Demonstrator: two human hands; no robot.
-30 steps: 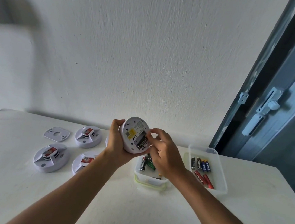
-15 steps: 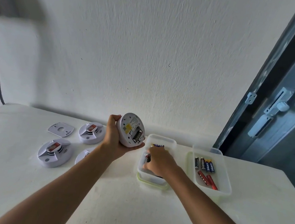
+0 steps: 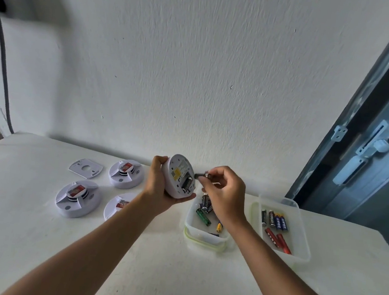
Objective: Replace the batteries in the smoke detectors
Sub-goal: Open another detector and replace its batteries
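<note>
the right hand (image 3: 223, 194) pinches a battery (image 3: 202, 175) by its end, tip just beside the open bay of the smoke detector (image 3: 180, 176), which the left hand (image 3: 160, 184) grips on edge above the table (image 3: 79, 255). half a second ago that right hand was down in the near tub (image 3: 203, 233); now it is up with a cell, so loading appears to be starting, with one cell seemingly already seated. count: three more detectors (image 3: 126, 173) on the table to the left, one partly hidden by the forearm, plus one loose mounting plate (image 3: 85, 168). roughly four or five batteries show in the near tub, six in the far tub (image 3: 300, 232).
</note>
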